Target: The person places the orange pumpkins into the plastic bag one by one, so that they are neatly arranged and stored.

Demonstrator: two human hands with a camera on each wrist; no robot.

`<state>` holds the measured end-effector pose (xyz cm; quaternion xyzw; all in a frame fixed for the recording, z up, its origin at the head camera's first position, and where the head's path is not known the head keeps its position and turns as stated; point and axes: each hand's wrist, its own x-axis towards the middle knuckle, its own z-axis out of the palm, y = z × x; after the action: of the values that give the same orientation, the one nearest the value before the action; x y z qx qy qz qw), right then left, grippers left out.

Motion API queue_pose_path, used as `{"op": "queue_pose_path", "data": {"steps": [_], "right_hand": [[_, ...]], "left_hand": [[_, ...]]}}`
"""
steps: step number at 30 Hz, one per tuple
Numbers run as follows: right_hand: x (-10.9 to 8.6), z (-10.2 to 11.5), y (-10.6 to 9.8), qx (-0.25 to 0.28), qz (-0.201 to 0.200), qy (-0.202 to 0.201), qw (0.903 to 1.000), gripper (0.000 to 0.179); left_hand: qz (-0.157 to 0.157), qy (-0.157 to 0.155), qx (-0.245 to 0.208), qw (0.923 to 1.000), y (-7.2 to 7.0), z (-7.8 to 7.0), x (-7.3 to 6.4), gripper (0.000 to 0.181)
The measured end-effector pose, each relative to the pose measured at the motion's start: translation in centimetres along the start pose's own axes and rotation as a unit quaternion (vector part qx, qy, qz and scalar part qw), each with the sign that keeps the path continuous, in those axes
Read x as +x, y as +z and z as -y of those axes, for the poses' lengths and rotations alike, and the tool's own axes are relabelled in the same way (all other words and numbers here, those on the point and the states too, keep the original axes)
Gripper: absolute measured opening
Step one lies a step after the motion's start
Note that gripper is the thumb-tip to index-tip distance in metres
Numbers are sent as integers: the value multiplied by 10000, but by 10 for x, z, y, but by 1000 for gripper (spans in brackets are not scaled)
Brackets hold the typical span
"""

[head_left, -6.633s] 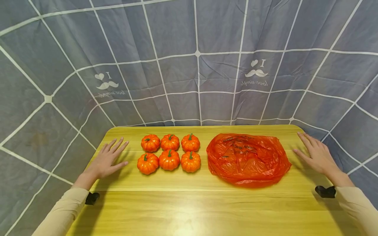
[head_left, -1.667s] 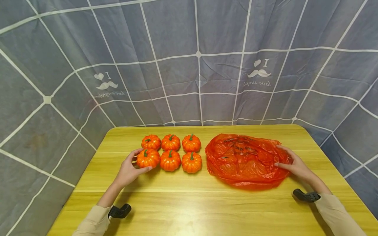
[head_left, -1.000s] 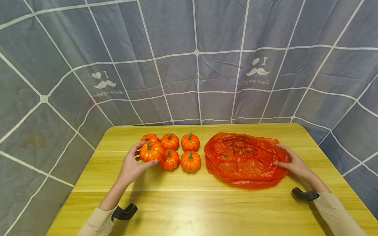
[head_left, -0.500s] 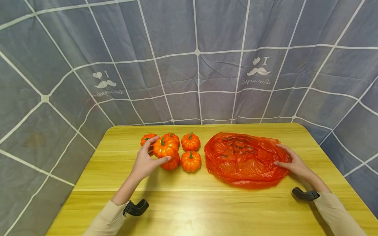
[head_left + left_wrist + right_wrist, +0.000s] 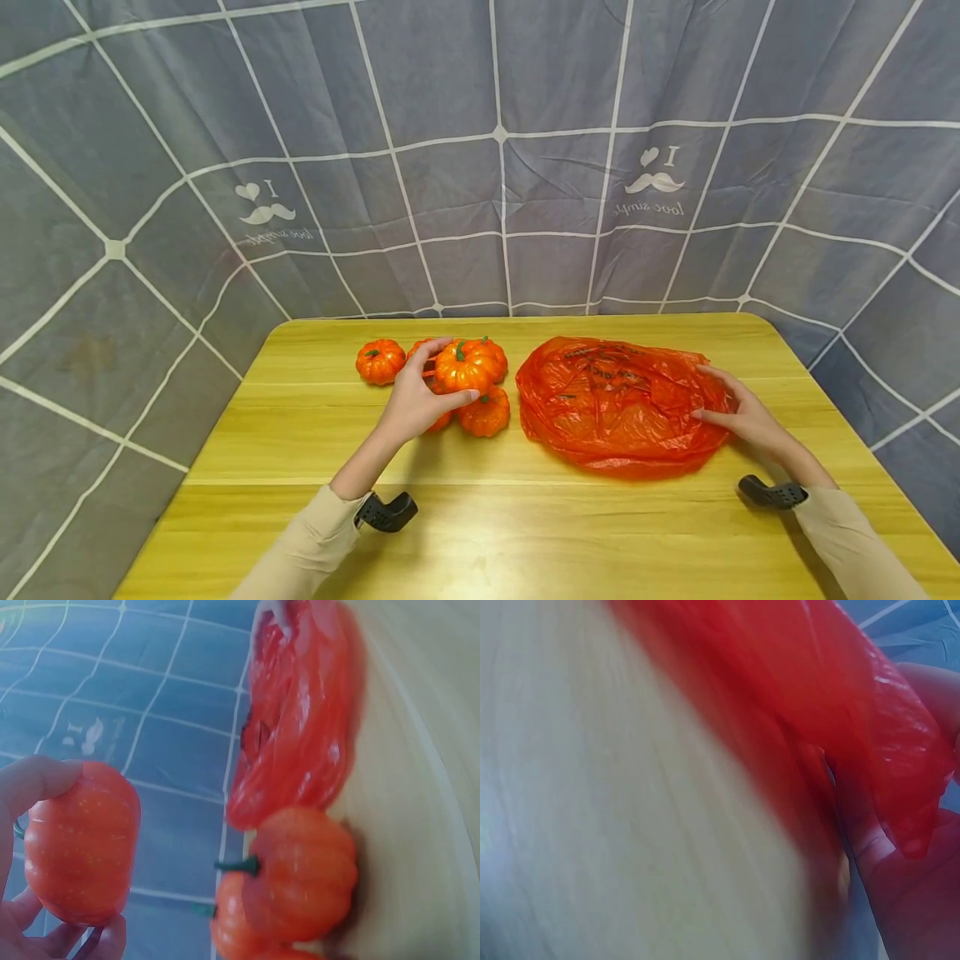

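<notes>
My left hand (image 5: 416,402) grips a small orange pumpkin (image 5: 461,368) and holds it raised over the others. In the left wrist view, thumb and fingers curl round this pumpkin (image 5: 84,844). Below it, the front-right pumpkin (image 5: 487,417) and back-right pumpkin (image 5: 496,357) are partly covered; two middle ones are mostly hidden by the hand. The back-left pumpkin (image 5: 380,362) stands in full view. At the right, my right hand (image 5: 752,421) holds the edge of a crumpled red plastic bag (image 5: 622,408). The right wrist view has bag film (image 5: 907,761) between thumb and fingers.
Everything lies on a yellow wood-grain table (image 5: 562,542). A grey curtain (image 5: 555,192) with white grid lines hangs behind it and along both sides. Black wrist mounts (image 5: 388,512) sit at both cuffs.
My left hand has taken hold of the front-left pumpkin, lifted it and carried it rightward over the rest. Earlier my right hand came in from the side to the bag, then stayed there.
</notes>
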<state>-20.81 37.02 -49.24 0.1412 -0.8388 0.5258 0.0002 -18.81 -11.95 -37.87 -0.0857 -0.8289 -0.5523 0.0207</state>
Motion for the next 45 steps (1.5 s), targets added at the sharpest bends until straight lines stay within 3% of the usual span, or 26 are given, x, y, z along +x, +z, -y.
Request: {"op": "queue_pose_path", "data": {"steps": [9, 14, 20, 35, 45], "right_hand": [[2, 0, 2, 15, 39, -3, 10000, 71], [3, 0, 2, -49, 3, -47, 10000, 71], [5, 2, 4, 352, 9, -209, 9992, 71], [4, 2, 3, 95, -9, -44, 9999, 73], [6, 2, 4, 589, 83, 159, 9981, 78]], "left_hand": [[218, 173, -327, 9991, 35, -9, 12, 77], [421, 289, -283, 9983, 56, -12, 14, 76], [733, 236, -441, 9961, 76, -22, 15, 76], [795, 125, -731, 9941, 131, -24, 37, 76], [839, 11, -621, 9945, 169, -31, 45, 75]]}}
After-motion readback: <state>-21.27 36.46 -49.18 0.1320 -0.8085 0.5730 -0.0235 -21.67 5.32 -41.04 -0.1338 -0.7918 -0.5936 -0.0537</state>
